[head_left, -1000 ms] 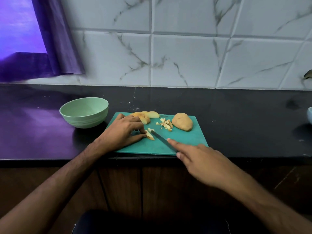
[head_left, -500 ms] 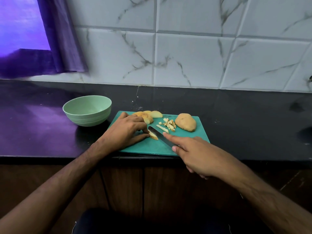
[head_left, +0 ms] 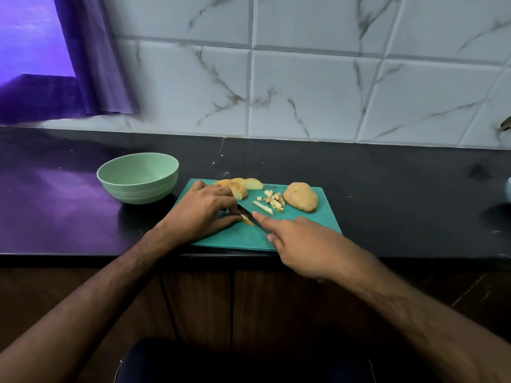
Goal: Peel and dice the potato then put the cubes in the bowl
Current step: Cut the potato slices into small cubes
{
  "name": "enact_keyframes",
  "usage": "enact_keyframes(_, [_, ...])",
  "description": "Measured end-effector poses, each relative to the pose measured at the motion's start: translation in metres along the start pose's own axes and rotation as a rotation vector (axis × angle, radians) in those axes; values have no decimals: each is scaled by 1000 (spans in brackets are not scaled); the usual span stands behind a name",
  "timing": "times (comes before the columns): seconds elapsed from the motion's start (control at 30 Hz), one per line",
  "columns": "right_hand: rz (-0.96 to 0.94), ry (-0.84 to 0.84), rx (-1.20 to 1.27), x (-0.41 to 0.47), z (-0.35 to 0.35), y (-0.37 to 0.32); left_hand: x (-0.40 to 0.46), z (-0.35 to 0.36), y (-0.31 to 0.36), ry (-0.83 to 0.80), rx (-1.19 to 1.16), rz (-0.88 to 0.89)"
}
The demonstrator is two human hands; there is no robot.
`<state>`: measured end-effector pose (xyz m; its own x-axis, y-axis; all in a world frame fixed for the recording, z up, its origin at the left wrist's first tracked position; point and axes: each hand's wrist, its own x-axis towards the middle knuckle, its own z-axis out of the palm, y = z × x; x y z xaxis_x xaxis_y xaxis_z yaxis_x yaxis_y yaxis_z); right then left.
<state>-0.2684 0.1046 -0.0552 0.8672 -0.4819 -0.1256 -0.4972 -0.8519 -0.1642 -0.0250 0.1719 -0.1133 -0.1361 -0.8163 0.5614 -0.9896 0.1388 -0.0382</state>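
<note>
Teal cutting board (head_left: 304, 228) lies at the front edge of the black counter (head_left: 387, 189). Left hand (head_left: 201, 211) rests on the board's left part, fingers curled down, fingertips and thumb pinching a small potato strip (head_left: 247, 219) near the board's middle-front. Right hand (head_left: 304, 244) is over the board's front-right edge, gripping a knife (head_left: 249, 215); the handle is hidden under the palm, and the index finger lies straight along the blade's spine. The blade runs diagonally from the right hand toward the left fingertips, and its edge sits on the pinched strip, right beside the left fingers.

Potato slices (head_left: 243, 186) are stacked at the board's back-left edge, just behind the left knuckles, partly hidden by them. A small pile of diced cubes (head_left: 273, 201) and one longer stick (head_left: 262, 208) lie at the board's centre, just behind the right index fingertip, apart from both hands. Potato half (head_left: 300, 200) lies near the board's back-right corner, rounded side up, just right of the cubes, untouched by either hand.

Green bowl (head_left: 138, 181) stands on the counter just off the board's back-left corner, left of the left hand, nothing visible inside. Purple curtain (head_left: 91, 56) hangs at the counter's back-left. White marbled tile wall (head_left: 304, 78) runs along the back edge.
</note>
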Motion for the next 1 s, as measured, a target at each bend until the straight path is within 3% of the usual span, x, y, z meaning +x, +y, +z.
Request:
enact_keyframes(0.3, [-20, 101, -41, -65, 25, 18, 0, -1, 0, -20, 9, 22])
enact_keyframes(0.63, [-42, 145, -139, -59, 18, 20, 8, 2, 0, -158, 82, 248])
enact_keyframes(1.0, [-41, 45, -110, -68, 4, 31, 0, -3, 1, 18, -52, 42])
